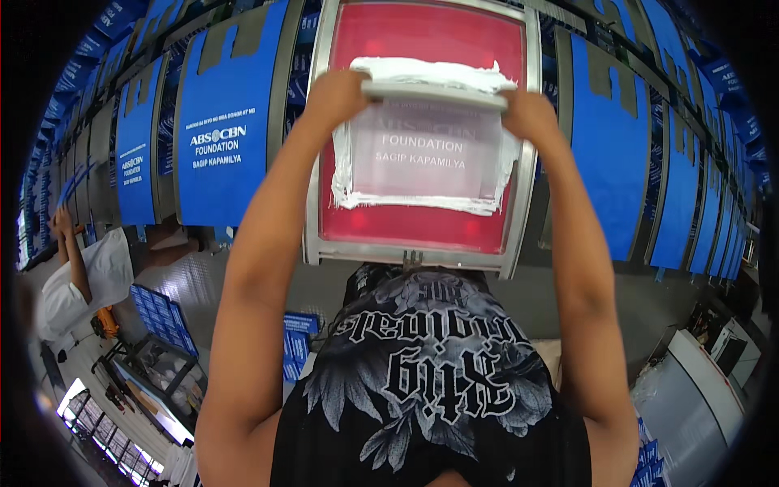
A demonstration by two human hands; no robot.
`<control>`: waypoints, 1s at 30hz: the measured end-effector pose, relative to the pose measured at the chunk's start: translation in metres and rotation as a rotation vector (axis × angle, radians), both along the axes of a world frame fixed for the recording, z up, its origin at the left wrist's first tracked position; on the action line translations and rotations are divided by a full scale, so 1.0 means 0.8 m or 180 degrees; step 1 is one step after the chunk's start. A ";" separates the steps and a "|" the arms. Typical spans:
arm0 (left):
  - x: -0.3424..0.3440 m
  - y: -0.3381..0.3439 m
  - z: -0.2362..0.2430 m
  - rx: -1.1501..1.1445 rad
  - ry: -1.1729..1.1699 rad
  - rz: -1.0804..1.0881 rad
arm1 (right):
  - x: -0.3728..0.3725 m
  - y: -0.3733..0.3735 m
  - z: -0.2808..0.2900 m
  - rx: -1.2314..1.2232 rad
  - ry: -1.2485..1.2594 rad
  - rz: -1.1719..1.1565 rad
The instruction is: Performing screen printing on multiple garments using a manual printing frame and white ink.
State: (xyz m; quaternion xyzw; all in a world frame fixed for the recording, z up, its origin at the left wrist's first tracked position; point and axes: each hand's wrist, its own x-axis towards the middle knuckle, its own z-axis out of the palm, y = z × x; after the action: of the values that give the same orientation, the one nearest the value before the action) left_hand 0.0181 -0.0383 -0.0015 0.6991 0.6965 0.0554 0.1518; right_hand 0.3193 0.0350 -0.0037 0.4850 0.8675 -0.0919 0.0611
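grey squeegee runs l-r, long axis crosswise over red screen, both hands gripping opp. ends.

A long grey worktop runs from side to side, its line bent toward the rim. Blue printed sheets with notched upper ends lie flat along it in a row, spaced apart. Among them sits a red screen in a metal frame.

My frame is silvery; inside it, red screen, white paste, my pale grey squeegee. Beside the frame, blue panels; below it, my black shirt, patterned with grey leaves.
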 end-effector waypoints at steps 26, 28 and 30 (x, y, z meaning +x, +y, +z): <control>0.062 -0.235 -0.009 -0.1375 -0.1919 0.0908 | -0.024 0.116 0.002 -0.0691 0.0385 0.0291; 0.092 -0.317 -0.062 -0.3086 -0.2371 0.0839 | -0.036 0.110 0.003 -0.0978 0.0147 0.0257; 0.135 -0.368 -0.086 -0.2893 -0.3415 0.1544 | -0.044 0.115 0.009 -0.0950 0.0215 0.0403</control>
State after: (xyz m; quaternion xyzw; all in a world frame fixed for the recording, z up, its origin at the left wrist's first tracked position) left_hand 0.1258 -0.3325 -0.0707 0.2708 0.6157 0.1276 0.7289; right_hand 0.2839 0.1270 0.0034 0.4116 0.8746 -0.2320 0.1090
